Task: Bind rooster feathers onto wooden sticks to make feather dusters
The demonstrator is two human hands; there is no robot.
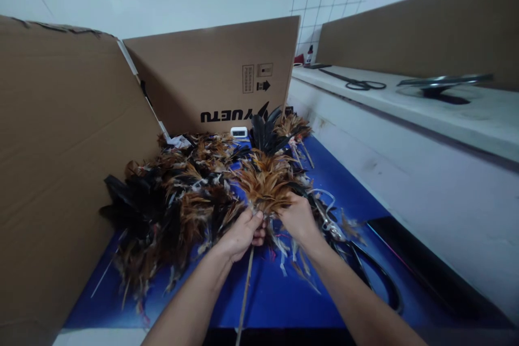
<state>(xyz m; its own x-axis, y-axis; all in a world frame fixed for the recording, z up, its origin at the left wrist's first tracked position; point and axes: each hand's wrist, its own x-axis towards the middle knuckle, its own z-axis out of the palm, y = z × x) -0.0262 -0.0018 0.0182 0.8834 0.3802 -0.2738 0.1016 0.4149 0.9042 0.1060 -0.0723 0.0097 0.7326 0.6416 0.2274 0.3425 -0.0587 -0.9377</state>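
Note:
My left hand point(242, 235) grips a thin wooden stick point(244, 297) at the base of a fan of orange-brown feathers point(265, 181). My right hand point(298, 217) pinches the same feather bunch from the right, just beside the left hand. The stick runs down toward the bottom edge of the view. Both hands hover over a blue mat point(284, 292).
A heap of brown and black feathers point(178, 200) covers the mat's left and back. Cardboard walls point(60, 162) enclose the left and rear. Large black scissors point(377, 275) and white string point(328, 211) lie to the right. A white ledge point(405, 102) holds another pair of scissors point(360, 84).

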